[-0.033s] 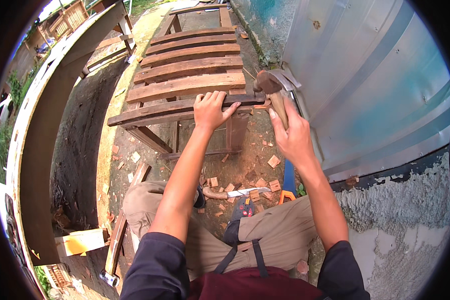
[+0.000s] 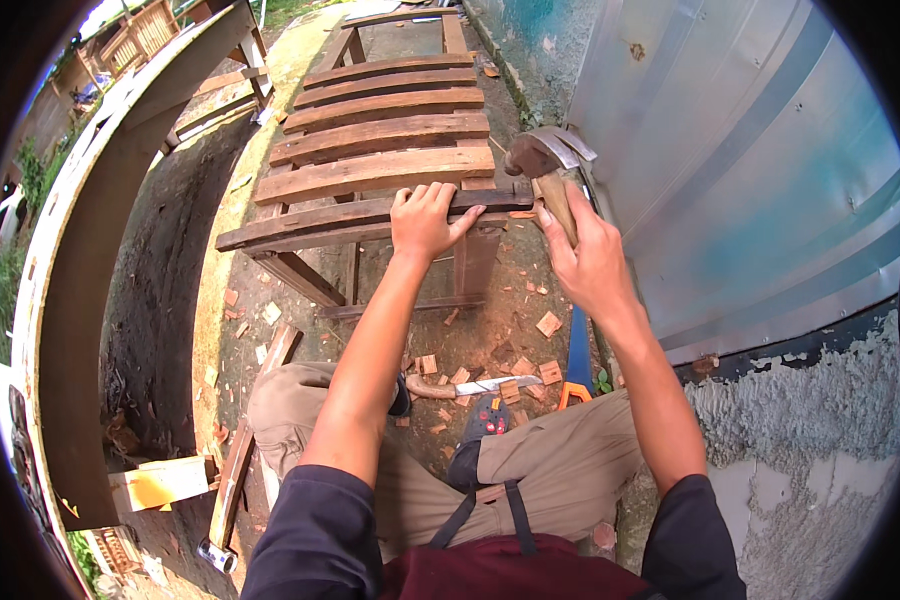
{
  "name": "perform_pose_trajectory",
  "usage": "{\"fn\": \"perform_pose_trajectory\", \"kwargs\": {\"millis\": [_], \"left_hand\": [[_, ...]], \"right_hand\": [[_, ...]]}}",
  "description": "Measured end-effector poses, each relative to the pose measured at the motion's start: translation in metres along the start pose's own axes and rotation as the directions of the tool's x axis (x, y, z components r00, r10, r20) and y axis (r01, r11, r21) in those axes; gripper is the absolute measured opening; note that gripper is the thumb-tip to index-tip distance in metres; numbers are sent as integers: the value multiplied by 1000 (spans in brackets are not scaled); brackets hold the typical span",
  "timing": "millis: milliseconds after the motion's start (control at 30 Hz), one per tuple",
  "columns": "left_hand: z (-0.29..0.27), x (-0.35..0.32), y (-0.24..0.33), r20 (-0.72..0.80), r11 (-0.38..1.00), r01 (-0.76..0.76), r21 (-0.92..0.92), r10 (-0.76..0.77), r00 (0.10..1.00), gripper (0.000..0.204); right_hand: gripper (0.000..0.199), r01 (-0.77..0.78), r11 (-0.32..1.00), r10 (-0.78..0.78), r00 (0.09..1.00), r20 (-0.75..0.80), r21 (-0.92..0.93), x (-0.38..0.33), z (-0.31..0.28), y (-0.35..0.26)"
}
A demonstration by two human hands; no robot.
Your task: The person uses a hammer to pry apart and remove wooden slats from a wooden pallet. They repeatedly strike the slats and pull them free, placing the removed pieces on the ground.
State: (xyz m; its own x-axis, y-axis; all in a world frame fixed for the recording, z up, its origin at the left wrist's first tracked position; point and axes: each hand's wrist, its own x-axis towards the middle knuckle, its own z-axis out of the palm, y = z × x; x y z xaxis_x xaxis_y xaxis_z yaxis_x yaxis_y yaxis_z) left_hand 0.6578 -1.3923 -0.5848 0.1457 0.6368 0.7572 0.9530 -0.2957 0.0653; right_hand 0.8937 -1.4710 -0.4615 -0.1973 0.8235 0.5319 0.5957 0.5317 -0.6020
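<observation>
My right hand (image 2: 595, 255) is wrapped round the wooden handle of a claw hammer (image 2: 537, 157). The hammer's head is raised just above the right end of a dark wooden bar (image 2: 320, 217), with its claw pointing right. My left hand (image 2: 425, 222) grips that bar, fingers over its far side and thumb lying along it. The bar rests across the near end of a slatted wooden frame (image 2: 380, 130) on legs. Whether a nail or chisel stands under the hammer head, I cannot make out.
On the ground by my feet lie a long knife (image 2: 470, 386) with a wooden handle, a saw (image 2: 578, 350) with blue blade and orange handle, and several wood chips (image 2: 548, 324). A corrugated metal sheet (image 2: 730, 190) closes off the right. A loose timber (image 2: 245, 450) lies at left.
The hammer head has moved slightly up and left, and my right hand has shifted a little. My left hand keeps its place on the bar.
</observation>
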Motion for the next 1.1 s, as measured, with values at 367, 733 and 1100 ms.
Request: {"fn": "perform_pose_trajectory", "kwargs": {"millis": [367,733,1100], "left_hand": [[7,0,-12,-20,1000,6,17,-5,1000,49],[11,4,-9,-49,1000,2,-9,-2,999,47],[10,3,-10,-60,1000,2,-20,-3,998,46]], "right_hand": [[41,98,987,-65,967,246,-126,73,0,-7],[40,93,989,-72,982,175,-115,79,-4,8],[47,118,985,-102,986,135,-122,63,-7,8]]}}
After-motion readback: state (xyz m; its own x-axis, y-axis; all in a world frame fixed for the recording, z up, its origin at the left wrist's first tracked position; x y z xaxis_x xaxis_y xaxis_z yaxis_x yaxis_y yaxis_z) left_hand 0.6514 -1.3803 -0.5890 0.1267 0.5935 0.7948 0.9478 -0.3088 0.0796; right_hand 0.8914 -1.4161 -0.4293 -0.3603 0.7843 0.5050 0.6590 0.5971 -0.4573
